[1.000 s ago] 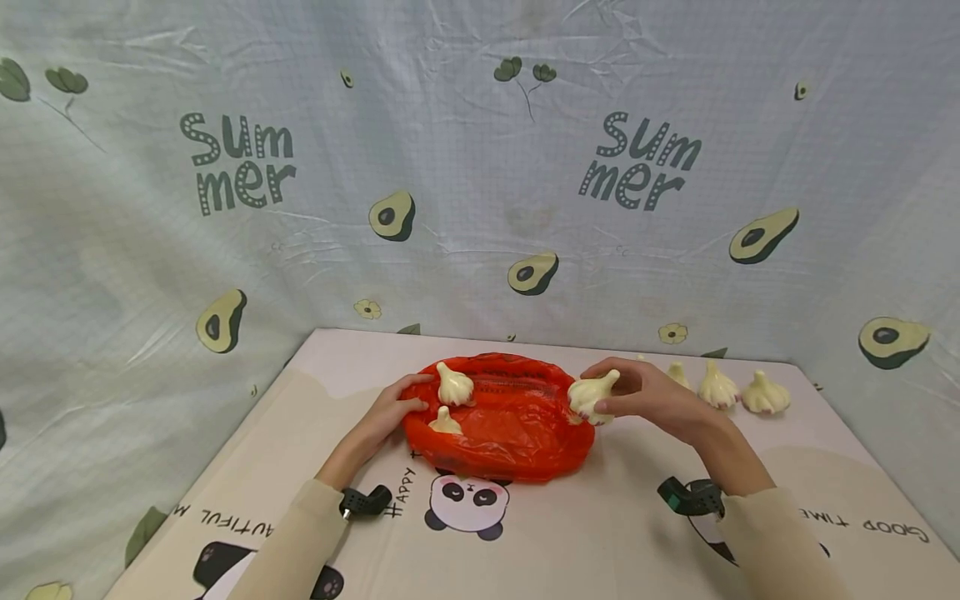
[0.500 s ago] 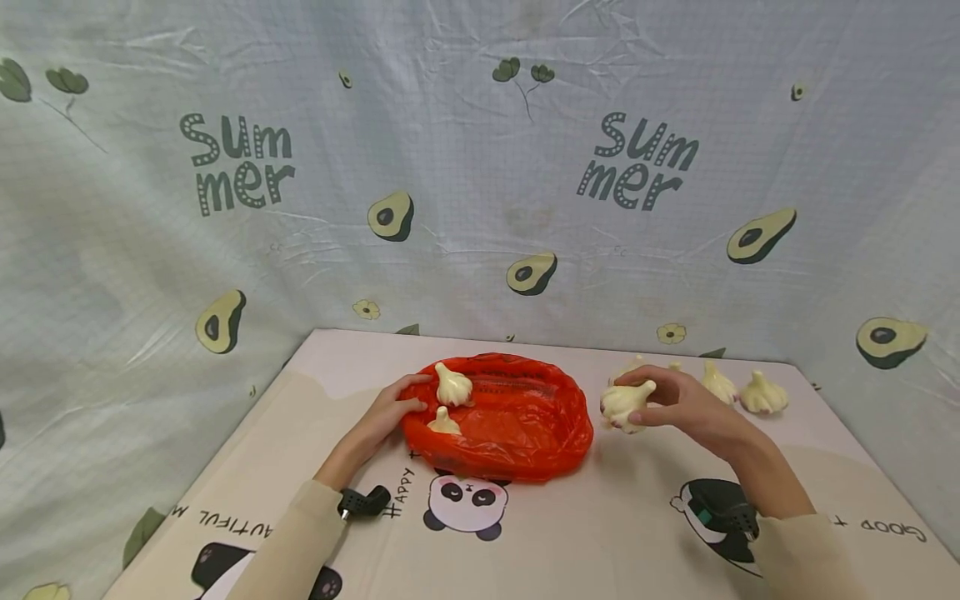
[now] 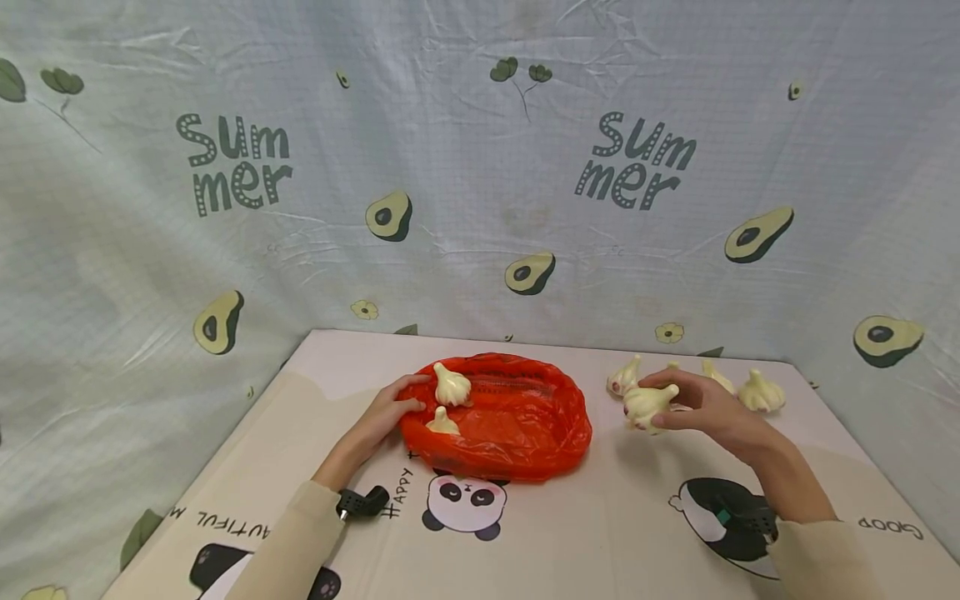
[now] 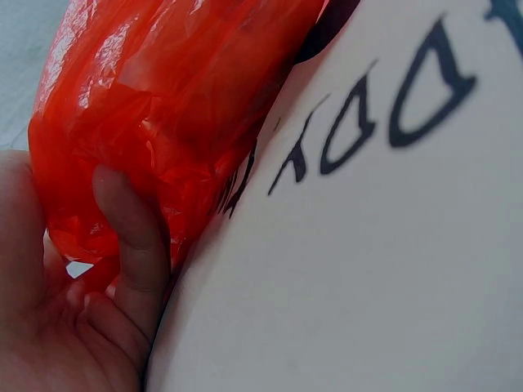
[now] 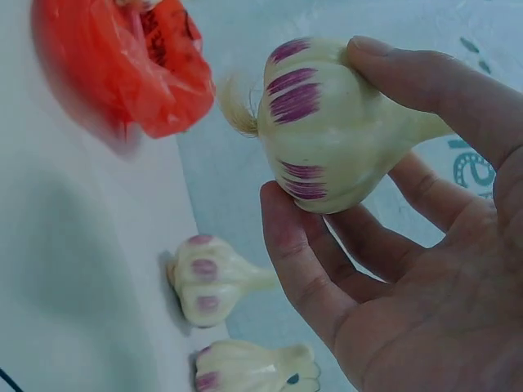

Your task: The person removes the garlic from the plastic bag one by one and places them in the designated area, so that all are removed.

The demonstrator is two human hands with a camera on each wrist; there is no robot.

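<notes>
A red plastic bag [image 3: 495,454] lies opened out wide on the table. Inside it at the left are two garlic bulbs, one upright garlic bulb [image 3: 452,387] and another garlic bulb [image 3: 442,422] partly hidden by the rim. My left hand [image 3: 384,417] grips the bag's left edge, with the red film between fingers and thumb in the left wrist view. To the right of the bag, my right hand [image 3: 708,406] pinches a garlic bulb [image 5: 327,122] between thumb and fingertips, held above the table. Purple streaks and a root tuft show on it.
Behind the right hand a garlic bulb [image 3: 622,375] stands on the table, with more bulbs partly hidden by the hand. Another garlic bulb [image 3: 761,392] stands farther right. A printed curtain [image 3: 450,167] hangs along the table's back edge.
My right hand has moved right, away from the bag's right rim, carrying the garlic bulb. A bulb at the back has come into view. The left hand and bag have stayed put.
</notes>
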